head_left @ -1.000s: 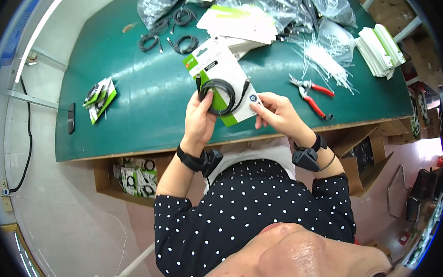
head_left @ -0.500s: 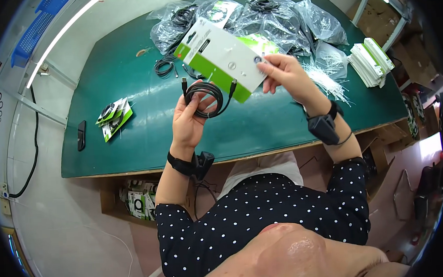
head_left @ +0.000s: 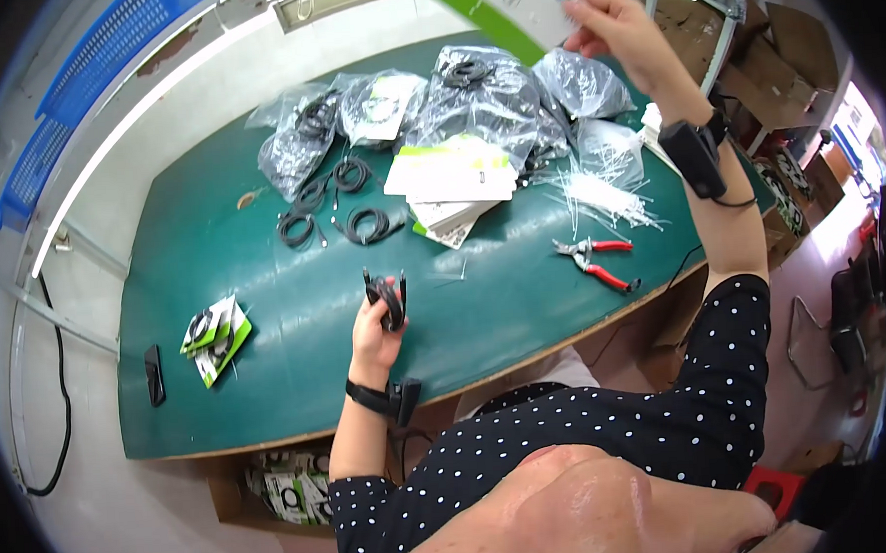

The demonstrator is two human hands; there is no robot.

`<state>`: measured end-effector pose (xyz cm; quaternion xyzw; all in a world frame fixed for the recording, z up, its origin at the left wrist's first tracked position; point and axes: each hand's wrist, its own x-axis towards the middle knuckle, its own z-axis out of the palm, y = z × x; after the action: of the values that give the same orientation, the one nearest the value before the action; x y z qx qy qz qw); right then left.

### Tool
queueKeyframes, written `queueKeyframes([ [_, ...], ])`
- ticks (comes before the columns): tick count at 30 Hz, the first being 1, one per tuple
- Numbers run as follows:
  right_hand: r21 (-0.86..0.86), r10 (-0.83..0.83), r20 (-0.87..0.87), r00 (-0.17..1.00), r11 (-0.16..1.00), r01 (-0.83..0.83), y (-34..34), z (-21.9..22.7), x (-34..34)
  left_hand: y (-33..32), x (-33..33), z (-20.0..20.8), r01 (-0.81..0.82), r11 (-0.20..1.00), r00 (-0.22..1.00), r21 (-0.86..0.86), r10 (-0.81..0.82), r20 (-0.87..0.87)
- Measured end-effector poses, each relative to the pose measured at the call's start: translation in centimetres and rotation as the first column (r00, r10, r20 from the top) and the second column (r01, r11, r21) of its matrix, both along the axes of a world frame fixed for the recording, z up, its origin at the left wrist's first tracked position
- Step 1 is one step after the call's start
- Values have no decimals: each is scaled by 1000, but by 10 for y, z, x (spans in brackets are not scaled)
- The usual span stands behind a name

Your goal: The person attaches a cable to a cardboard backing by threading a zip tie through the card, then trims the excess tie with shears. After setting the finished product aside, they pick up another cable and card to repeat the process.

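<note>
A coiled black cable (head_left: 388, 305) with its plugs pointing up is gripped in my left hand (head_left: 374, 338), above the green table. High at the far right, my right hand (head_left: 600, 26) pinches the corner of a white and green card (head_left: 509, 13); the picture's top edge cuts off part of the card. Beyond my left hand lie several coiled black cables (head_left: 368, 224). A stack of white and green cards (head_left: 453, 181) rests to their right.
Clear plastic bags of cables (head_left: 484, 99) line the table's back. White cable ties (head_left: 607, 200) and red-handled pliers (head_left: 602, 258) lie at right. Packed cards (head_left: 216, 338) and a black phone (head_left: 155, 376) sit at left. A cardboard box (head_left: 236, 498) stands below the table edge.
My right hand has lifted the card up and away, far from the cable. My left hand has turned the coil edge-on. The view has tilted, so the pliers and card stack now show.
</note>
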<state>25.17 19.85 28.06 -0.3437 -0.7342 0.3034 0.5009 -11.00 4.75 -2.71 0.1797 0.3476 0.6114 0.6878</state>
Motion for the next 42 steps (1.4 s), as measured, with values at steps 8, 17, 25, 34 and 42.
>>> queueKeyframes([
  [8,668,-722,-135,679,440,600,147,83,39,3,-17,-8,-109,994,993,-11,109,52],
  [17,730,-760,-432,485,22,683,228,78,-10,6,-25,-12,-240,968,968,-70,245,64],
  [25,870,-611,-345,712,75,487,250,62,-22,0,-21,-9,-244,969,969,-48,246,36],
  [34,616,-52,1,999,786,40,100,-27,-50,11,-20,-6,-175,984,971,-43,179,160],
  [42,31,319,666,674,891,-453,-20,-258,-121,2,-24,-23,-49,998,961,49,34,274],
])
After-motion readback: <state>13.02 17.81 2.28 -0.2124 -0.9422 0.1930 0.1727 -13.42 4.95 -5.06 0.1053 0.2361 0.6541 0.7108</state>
